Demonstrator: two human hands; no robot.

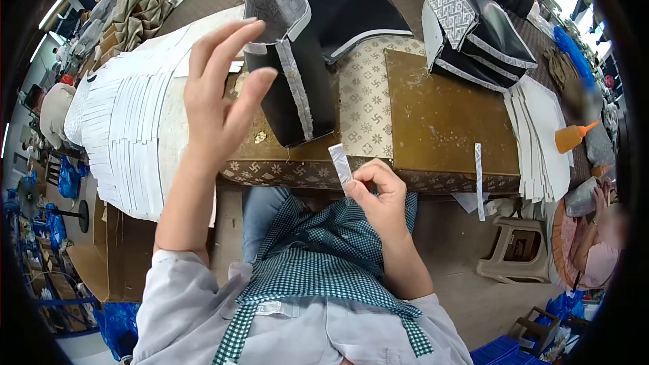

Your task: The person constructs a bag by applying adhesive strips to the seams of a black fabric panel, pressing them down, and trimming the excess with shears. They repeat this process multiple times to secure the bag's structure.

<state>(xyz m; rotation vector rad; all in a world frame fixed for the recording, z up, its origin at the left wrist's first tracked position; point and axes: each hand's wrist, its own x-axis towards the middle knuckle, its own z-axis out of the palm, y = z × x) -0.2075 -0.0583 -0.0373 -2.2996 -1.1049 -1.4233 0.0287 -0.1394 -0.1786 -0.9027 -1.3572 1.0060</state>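
Note:
My left hand (215, 105) is raised with thumb and fingers spread, holding nothing. It is beside the upper edge of a black bag body (269, 98), which stands upright with a grey patterned lining and pale edging along its seam. Lower and to the right, my right hand (384, 197) pinches the bottom end of a short whitish strip (340, 163) between thumb and fingers. The strip points up in front of the table's near edge, a little below and right of the bag body. A similar narrow strip (479, 182) hangs over the table edge farther right.
More black bag pieces (355, 10) lie behind, and another black bag (490, 34) rests at the right on the brown table cover (446, 122). Layered white strips (132, 122) fan out at left. An orange-tipped bottle (571, 138), a stool (514, 250) and another person's arm (587, 240) are right.

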